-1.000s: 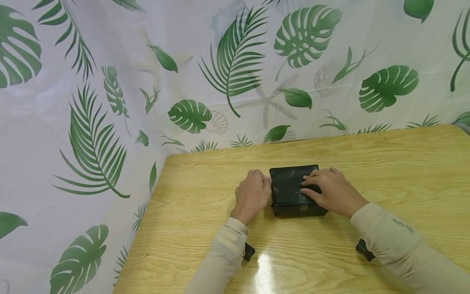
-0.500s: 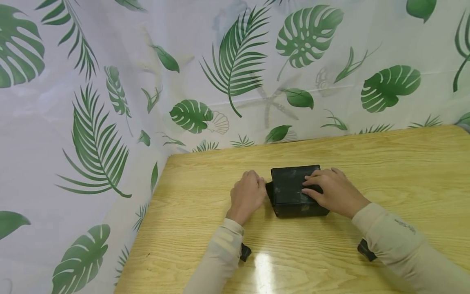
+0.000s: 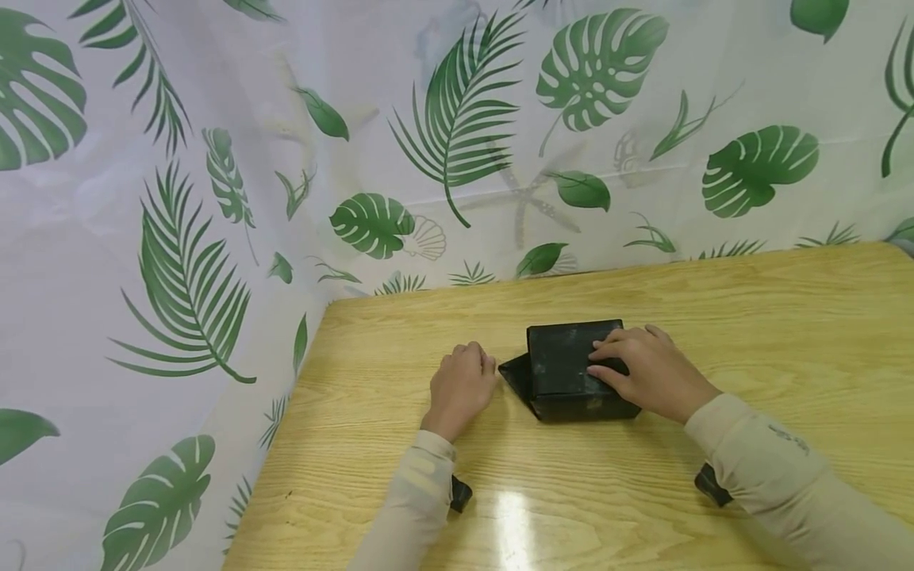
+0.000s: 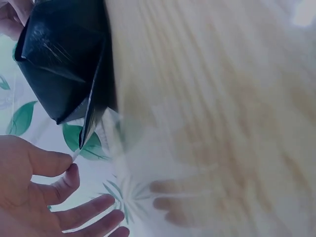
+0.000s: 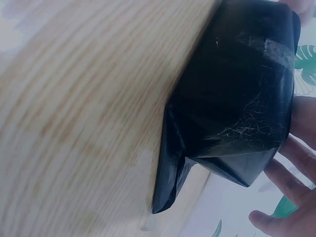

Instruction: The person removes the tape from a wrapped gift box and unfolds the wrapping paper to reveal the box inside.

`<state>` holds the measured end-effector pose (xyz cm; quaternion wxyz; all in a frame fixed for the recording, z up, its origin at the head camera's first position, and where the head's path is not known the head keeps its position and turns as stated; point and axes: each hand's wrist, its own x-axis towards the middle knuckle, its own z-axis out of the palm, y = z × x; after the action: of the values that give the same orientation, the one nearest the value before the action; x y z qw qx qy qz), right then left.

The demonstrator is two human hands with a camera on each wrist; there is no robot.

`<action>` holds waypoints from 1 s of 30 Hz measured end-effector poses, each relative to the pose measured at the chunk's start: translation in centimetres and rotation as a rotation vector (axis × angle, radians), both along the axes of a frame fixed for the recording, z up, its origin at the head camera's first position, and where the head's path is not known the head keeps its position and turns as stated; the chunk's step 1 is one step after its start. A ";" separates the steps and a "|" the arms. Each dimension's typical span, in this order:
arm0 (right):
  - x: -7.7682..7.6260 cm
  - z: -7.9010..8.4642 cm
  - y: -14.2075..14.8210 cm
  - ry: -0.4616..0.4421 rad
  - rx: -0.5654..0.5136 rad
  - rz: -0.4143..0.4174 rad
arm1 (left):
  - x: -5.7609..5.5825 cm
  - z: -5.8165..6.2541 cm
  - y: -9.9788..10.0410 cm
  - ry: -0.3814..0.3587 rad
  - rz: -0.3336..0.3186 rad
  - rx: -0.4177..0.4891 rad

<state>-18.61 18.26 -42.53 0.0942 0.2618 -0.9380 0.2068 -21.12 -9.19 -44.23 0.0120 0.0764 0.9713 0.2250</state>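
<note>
A box wrapped in black plastic [image 3: 574, 361] lies on the wooden table. At its left end a pointed wrapping flap [image 3: 519, 374] sticks out toward my left hand [image 3: 460, 388]. In the left wrist view, the thumb and index finger pinch a thin pale strip [image 4: 76, 155], apparently clear tape, at the tip of the flap; the other fingers are spread. My right hand [image 3: 646, 369] rests on the right part of the box top, its fingers extended and touching the wrapping. The right wrist view shows another folded flap [image 5: 170, 185] jutting from the right end.
The yellow wood-grain table [image 3: 785, 341] reaches back to a white curtain [image 3: 614, 174] printed with green leaves, which also hangs along the left side. Black wrist gear shows below both sleeves. A piece of clear tape [image 5: 279, 52] shines on the box's front side.
My left hand has moved left, away from the box, and the left end flap has unfolded outward after it. The right hand and the box have hardly moved.
</note>
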 end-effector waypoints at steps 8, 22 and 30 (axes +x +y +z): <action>0.0 0.1 -0.1 -0.002 0.002 0.002 | -0.2 -0.7 -1.1 -0.034 -0.003 -0.066; 0.0 0.3 0.6 0.006 -0.019 0.027 | 1.1 2.9 1.5 0.226 -0.290 -0.065; -0.3 0.1 0.6 0.021 -0.012 0.063 | 2.0 3.6 4.1 0.105 -0.629 -0.106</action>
<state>-18.94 18.83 -42.41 0.0989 0.2929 -0.9269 0.2126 -19.15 -5.08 -40.62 0.0348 0.3835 0.9098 0.1551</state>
